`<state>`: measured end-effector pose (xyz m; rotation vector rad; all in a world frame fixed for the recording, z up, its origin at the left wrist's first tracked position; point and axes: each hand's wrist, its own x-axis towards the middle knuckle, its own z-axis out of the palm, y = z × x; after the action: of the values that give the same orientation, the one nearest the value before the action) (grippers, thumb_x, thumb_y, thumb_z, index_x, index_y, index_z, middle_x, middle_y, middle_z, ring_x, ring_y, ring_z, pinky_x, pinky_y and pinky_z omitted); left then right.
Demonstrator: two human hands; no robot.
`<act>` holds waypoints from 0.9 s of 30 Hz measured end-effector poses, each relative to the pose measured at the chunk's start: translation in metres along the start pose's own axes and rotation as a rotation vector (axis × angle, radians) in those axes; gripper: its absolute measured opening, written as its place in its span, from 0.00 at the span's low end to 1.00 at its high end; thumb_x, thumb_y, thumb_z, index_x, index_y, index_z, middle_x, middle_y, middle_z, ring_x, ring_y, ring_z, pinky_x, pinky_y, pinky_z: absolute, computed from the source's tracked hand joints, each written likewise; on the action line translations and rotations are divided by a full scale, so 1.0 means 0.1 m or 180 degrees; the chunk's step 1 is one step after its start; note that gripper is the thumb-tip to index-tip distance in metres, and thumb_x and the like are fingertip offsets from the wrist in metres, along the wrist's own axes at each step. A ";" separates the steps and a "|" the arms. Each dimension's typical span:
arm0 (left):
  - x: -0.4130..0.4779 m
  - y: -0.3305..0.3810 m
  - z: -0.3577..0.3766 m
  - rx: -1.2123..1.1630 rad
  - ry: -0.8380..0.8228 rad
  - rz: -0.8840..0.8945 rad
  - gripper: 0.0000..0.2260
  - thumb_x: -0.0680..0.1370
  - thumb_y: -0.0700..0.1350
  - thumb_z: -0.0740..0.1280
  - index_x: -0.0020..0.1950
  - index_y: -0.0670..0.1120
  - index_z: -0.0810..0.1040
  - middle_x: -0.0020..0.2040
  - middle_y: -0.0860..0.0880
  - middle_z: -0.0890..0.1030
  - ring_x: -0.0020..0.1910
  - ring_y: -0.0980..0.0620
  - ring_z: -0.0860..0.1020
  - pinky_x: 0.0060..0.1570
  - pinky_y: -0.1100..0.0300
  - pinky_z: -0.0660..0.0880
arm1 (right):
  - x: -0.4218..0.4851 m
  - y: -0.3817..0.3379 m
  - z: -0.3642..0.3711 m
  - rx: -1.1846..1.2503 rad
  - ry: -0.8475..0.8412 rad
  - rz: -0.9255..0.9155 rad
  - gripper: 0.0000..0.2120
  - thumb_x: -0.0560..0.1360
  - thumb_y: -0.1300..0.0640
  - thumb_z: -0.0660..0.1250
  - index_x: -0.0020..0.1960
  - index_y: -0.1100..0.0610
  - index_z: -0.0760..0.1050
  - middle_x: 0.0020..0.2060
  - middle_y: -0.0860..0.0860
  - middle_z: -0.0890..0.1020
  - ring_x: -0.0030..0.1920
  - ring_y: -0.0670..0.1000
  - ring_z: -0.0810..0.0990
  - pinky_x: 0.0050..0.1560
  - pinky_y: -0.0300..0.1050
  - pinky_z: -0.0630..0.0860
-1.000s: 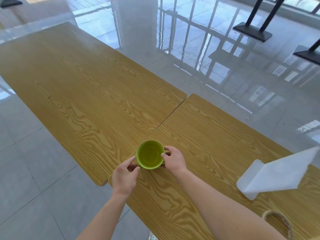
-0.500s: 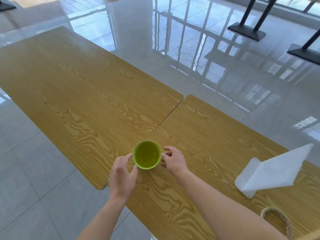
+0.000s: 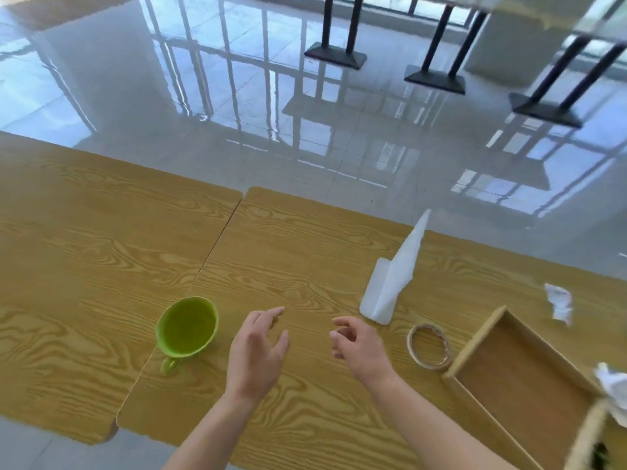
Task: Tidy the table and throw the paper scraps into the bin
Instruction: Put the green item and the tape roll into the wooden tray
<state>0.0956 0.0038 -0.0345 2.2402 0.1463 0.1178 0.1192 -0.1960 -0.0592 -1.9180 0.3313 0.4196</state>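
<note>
A green cup (image 3: pixel 186 329) stands on the wooden table (image 3: pixel 101 252), its handle toward me. My left hand (image 3: pixel 258 351) hovers just right of the cup, fingers apart and holding nothing. My right hand (image 3: pixel 359 347) is beside it, fingers loosely curled and empty. A crumpled paper scrap (image 3: pixel 559 301) lies at the far right of the table. Another crumpled white scrap (image 3: pixel 614 388) sits at the right edge, by the corner of a wooden tray (image 3: pixel 475 344). A folded white sheet (image 3: pixel 393 279) stands upright right of centre.
A roll of tape (image 3: pixel 429 346) lies between my right hand and the tray. A woven object (image 3: pixel 590 439) shows at the bottom right corner. Two tabletops meet at a seam (image 3: pixel 217 245). Black table bases (image 3: pixel 336 57) stand on the glossy floor beyond.
Both hands have let go of the green cup and moved to its right. The view has swung right, bringing the tape, tray and paper scraps into sight.
</note>
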 end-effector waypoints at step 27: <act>0.37 1.65 1.49 -0.0198 0.0007 0.0360 0.14 0.80 0.43 0.62 0.64 0.45 0.78 0.43 0.50 0.82 0.39 0.55 0.77 0.35 0.62 0.68 | -1.36 2.39 -3.16 -0.1762 0.2128 0.2022 0.18 0.78 0.55 0.65 0.67 0.56 0.73 0.57 0.57 0.74 0.56 0.59 0.75 0.54 0.52 0.75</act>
<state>0.1628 -0.2082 0.0033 2.1862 0.0167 0.1835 -0.0609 -0.5732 -0.0892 -2.4382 1.4058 0.2744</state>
